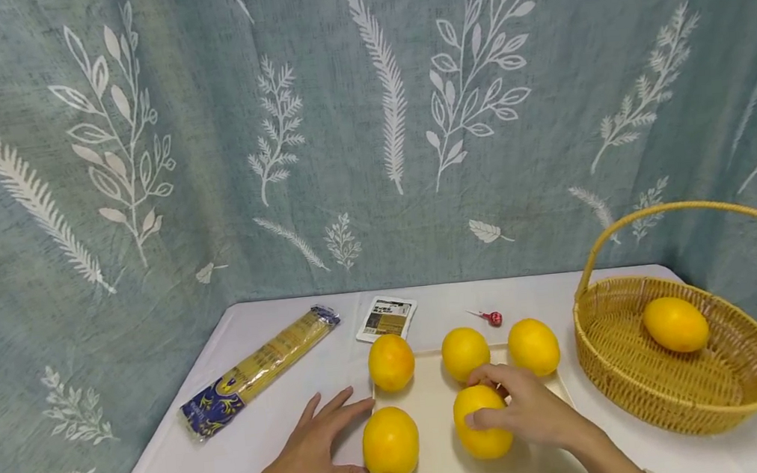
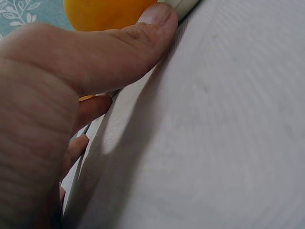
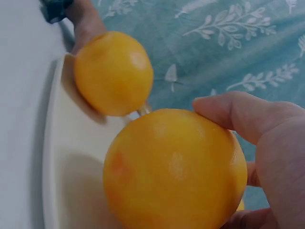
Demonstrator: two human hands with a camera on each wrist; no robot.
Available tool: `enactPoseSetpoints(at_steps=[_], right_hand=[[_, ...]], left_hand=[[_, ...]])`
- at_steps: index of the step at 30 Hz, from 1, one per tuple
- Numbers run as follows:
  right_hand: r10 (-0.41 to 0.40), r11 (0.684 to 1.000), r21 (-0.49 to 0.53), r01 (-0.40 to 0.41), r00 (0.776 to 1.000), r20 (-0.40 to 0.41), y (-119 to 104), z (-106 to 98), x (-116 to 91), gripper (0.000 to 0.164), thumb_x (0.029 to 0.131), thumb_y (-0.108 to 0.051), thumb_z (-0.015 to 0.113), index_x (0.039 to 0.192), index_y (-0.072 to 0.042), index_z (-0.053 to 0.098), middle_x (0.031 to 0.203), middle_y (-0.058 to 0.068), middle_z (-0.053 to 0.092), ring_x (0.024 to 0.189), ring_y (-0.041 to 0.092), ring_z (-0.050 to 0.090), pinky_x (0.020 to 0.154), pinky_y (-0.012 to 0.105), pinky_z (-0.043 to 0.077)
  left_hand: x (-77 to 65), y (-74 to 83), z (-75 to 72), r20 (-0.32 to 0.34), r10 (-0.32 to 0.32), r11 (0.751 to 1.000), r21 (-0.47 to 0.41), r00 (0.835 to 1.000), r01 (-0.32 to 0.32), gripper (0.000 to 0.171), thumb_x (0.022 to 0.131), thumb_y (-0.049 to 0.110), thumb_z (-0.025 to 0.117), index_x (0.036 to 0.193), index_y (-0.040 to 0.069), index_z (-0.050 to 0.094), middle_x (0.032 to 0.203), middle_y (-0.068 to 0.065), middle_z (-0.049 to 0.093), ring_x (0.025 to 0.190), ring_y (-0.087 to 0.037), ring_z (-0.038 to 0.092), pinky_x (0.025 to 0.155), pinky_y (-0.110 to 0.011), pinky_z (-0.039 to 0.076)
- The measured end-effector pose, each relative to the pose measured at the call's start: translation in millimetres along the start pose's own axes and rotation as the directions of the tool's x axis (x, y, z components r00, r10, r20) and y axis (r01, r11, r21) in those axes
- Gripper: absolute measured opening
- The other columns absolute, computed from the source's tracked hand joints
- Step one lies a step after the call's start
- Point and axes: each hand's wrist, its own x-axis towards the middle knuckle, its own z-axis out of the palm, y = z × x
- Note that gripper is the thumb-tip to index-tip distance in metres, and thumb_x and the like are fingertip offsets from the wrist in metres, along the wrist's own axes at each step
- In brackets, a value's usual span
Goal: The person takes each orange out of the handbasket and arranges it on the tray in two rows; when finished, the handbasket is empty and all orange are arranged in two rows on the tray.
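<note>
My right hand point(image 1: 525, 408) grips a yellow-orange orange point(image 1: 481, 424) between thumb and fingers, over the front middle of a cream tray point(image 1: 436, 427). In the right wrist view the held orange point(image 3: 174, 171) fills the lower middle, with the thumb on its upper side. My left hand point(image 1: 316, 445) lies along the tray's left edge, fingers extended; in the left wrist view its thumb point(image 2: 138, 45) touches the tray corner. Beside that hand, an orange point(image 1: 391, 446) sits at the front left of the tray. Three more oranges line the back: left point(image 1: 391, 363), middle point(image 1: 465, 354) and right point(image 1: 533, 348).
A woven basket point(image 1: 678, 413) with a tall handle stands at the right, one orange point(image 1: 675, 325) inside. A long noodle packet point(image 1: 262, 371) lies at the left. Behind the tray are a small white packet point(image 1: 386, 318) and a red lollipop point(image 1: 492, 318). A patterned curtain point(image 1: 341, 119) hangs behind.
</note>
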Motion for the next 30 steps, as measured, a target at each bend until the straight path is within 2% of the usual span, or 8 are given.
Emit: enactPoseSetpoints(at_steps=[5, 9, 13, 20, 25, 30], right_hand=[[0.059, 0.997, -0.046, -0.057, 0.997, 0.042, 1.3, -1.5, -0.2, 0.037, 0.083, -0.04, 0.079, 0.11, -0.018, 0.066, 0.091, -0.005, 0.063, 0.086, 0.018, 0.055, 0.073, 0.028, 0.047], [0.092, 0.995, -0.052, -0.089, 0.994, 0.066, 2.1, -0.7, 0.1, 0.039, 0.084, -0.044, 0.079, 0.111, -0.019, 0.065, 0.092, -0.003, 0.063, 0.083, 0.02, 0.055, 0.069, 0.028, 0.047], [0.088, 0.996, -0.037, -0.085, 0.992, 0.094, 0.4, 0.3, 0.1, 0.038, 0.085, -0.043, 0.078, 0.11, -0.018, 0.064, 0.094, -0.001, 0.062, 0.083, 0.019, 0.055, 0.068, 0.027, 0.047], [0.086, 0.996, -0.016, -0.084, 0.983, 0.164, -2.7, -2.1, -0.9, 0.034, 0.085, -0.044, 0.078, 0.101, -0.018, 0.063, 0.082, -0.003, 0.059, 0.079, 0.017, 0.054, 0.064, 0.025, 0.044], [0.054, 0.999, -0.017, -0.052, 0.978, 0.202, -4.0, -4.5, -3.5, 0.033, 0.091, -0.043, 0.073, 0.106, -0.016, 0.061, 0.094, -0.003, 0.063, 0.087, 0.018, 0.057, 0.073, 0.027, 0.049], [0.046, 0.998, -0.041, -0.038, 0.975, 0.218, -4.8, -6.9, -5.4, 0.036, 0.095, -0.042, 0.07, 0.116, -0.015, 0.062, 0.104, -0.002, 0.065, 0.098, 0.02, 0.057, 0.083, 0.036, 0.052]], left_hand=[[5.2, 0.8, -0.6, 0.007, 0.004, 1.0, -0.001, 1.0, -0.004, 0.097, 0.066, 0.069, 0.081, 0.149, 0.029, 0.05, 0.155, -0.006, 0.049, 0.149, -0.038, 0.032, 0.122, -0.069, 0.004], [3.6, -0.4, -1.4, 0.013, -0.007, 1.0, -0.006, 1.0, 0.007, 0.098, 0.065, 0.069, 0.081, 0.149, 0.028, 0.051, 0.156, -0.005, 0.048, 0.15, -0.037, 0.032, 0.123, -0.068, 0.004], [0.5, -1.6, -1.9, 0.008, -0.002, 1.0, -0.018, 1.0, 0.002, 0.096, 0.066, 0.068, 0.081, 0.149, 0.028, 0.051, 0.154, -0.005, 0.05, 0.15, -0.038, 0.032, 0.123, -0.068, 0.004], [0.5, -1.9, -2.1, 0.006, -0.004, 1.0, -0.025, 1.0, 0.004, 0.095, 0.067, 0.067, 0.081, 0.149, 0.029, 0.051, 0.154, -0.003, 0.05, 0.15, -0.037, 0.032, 0.123, -0.068, 0.004], [-0.2, -1.6, -1.7, 0.013, -0.015, 1.0, -0.019, 1.0, 0.015, 0.097, 0.066, 0.069, 0.081, 0.148, 0.028, 0.051, 0.155, -0.004, 0.049, 0.15, -0.038, 0.032, 0.122, -0.069, 0.004], [0.0, -1.2, -1.5, 0.023, -0.026, 0.999, -0.023, 0.999, 0.026, 0.096, 0.066, 0.066, 0.082, 0.148, 0.029, 0.051, 0.155, -0.004, 0.049, 0.15, -0.037, 0.031, 0.122, -0.069, 0.002]])
